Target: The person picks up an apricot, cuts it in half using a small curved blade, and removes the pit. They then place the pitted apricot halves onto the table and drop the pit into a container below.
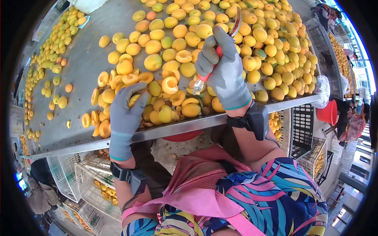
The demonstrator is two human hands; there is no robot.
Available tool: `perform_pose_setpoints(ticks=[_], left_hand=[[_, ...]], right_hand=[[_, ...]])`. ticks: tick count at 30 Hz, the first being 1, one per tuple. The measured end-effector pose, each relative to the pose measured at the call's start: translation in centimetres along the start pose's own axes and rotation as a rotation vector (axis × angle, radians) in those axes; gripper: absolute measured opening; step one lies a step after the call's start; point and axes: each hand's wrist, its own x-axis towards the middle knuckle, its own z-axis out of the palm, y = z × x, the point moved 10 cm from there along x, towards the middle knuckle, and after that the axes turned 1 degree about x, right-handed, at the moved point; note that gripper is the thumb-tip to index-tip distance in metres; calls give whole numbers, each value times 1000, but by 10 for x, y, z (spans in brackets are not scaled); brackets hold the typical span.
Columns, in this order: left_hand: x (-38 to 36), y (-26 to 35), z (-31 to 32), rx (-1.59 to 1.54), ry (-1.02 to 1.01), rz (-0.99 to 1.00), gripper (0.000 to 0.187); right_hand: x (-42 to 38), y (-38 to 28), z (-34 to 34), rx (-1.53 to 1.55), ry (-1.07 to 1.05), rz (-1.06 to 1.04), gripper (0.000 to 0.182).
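In the head view, the person is standing at the near edge of the metal desk (86,55) and seems to be cutting fruit. Doing this well is probably calling for a steady fruit (133,101) under the left hand (126,112) and a blade (236,27) that is staying clear of those fingers. The curved blade is pointing far, away from the body, while the metal tip (198,87) at the tool's other end is pointing near, just beside the cut halves (170,85). Turning the tool (219,51) slowly would be wise, since both its ends are lying close to fruit. Soft halves are likely bruising under a hard squeeze, so light pressure is suiting them best.

The right grip is closing firmly around the red handle, with the right hand (228,70) hovering over the near middle of the pile. The left grip is curving half closed, and the fruit is showing between thumb and fingers; whether it is being held firmly or only touched, one cannot tell. Whole fruit (270,50) is spreading across the desk's far and right parts.
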Motion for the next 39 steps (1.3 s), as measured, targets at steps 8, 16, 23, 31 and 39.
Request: perform_pose_setpoints(ticks=[8,16,23,31,39], left_hand=[[-20,58,17,339,-86,385,31],[-24,51,62,448,-307,251,12],[-18,101,95,451,-164,426,20],[-13,95,136,768,-235,392,21],[-21,138,151,525,-300,497,31]], right_hand=[[-3,-2,0,-173,48,-27,29],[-3,-28,-6,-205,65,-127,29],[1,-77,-28,19,153,-225,28],[2,-101,-55,167,169,-332,26],[-13,-123,-86,356,287,-453,26]])
